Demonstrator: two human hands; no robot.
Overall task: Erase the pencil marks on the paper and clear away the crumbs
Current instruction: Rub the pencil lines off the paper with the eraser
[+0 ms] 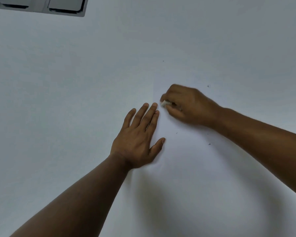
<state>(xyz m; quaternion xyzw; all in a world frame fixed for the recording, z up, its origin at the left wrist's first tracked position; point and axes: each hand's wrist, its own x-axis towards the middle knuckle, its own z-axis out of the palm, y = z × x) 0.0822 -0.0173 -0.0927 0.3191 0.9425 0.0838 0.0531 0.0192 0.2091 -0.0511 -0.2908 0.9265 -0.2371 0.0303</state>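
A white sheet of paper (203, 168) lies on the pale table, its left edge barely visible. My left hand (138, 139) lies flat on that left edge, fingers straight and together. My right hand (188, 105) pinches a small white eraser (164, 103) and holds it against the paper just right of my left fingertips. The right hand is slightly blurred. No pencil marks show near the eraser. Small dark crumbs (209, 144) are scattered on the paper, one speck below my right wrist, another crumb (208, 86) above it.
The pale table (75, 82) spreads to the left and far side. A grey metal cable hatch with two flaps (41, 5) sits in the table at the top left corner. A tiny dark speck (163, 61) lies beyond the hands.
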